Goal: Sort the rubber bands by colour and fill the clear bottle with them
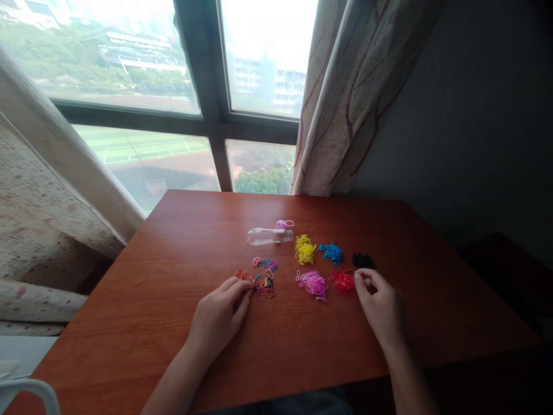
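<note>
Head view: from above near edge of desk [298, 346], facing forward, down, toward window [211, 122]; wide, mid-distance, most of desk in frame.

Small loop-shaped bands are laid out in groups. A mixed cluster [268, 283] of red, pink, blue, yellow and black bands is loosely spread at the left. Single-colour heaps are placed to its right: the yellow heap [305, 252], blue heap [332, 253] and black heap [363, 260] farther back, the pink heap [313, 284] and red heap [342, 282] nearer. Loops are tangled within each heap.
</note>
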`<state>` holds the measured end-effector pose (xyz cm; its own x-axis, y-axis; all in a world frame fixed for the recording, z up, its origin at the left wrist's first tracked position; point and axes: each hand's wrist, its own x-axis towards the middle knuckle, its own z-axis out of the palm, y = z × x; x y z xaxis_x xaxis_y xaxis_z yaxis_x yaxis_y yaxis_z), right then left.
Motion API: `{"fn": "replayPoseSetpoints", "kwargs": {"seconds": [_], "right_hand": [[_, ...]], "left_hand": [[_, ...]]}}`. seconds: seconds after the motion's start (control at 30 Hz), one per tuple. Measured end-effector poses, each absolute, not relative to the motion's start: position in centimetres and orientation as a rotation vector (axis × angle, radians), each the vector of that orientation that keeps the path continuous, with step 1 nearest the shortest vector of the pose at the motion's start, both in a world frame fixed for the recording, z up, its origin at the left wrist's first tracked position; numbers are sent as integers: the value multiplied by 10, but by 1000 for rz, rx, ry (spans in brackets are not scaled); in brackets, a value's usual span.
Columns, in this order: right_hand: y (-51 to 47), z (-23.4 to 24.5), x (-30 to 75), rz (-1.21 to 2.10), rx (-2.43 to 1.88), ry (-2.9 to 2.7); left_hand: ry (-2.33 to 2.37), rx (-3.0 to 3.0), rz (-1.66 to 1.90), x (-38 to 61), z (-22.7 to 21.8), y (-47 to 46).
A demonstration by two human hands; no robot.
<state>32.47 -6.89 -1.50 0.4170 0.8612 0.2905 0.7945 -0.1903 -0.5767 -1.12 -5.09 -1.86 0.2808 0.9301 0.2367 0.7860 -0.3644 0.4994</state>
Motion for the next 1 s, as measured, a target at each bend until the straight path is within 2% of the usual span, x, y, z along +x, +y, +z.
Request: {"fn": "replayPoseSetpoints", "kwargs": {"seconds": [0.3, 0.43, 1.0], "right_hand": [[-91, -18, 230, 382, -1673, -1766], [-89, -25, 202, 409, -1654, -1911], [-74, -31, 180, 351, -1701, -1943]], "left_hand": [[1576, 2246, 682, -11, -18, -52], [1573, 2242, 683, -10, -18, -52], [1575, 2210, 644, -11, -20, -52]]}}
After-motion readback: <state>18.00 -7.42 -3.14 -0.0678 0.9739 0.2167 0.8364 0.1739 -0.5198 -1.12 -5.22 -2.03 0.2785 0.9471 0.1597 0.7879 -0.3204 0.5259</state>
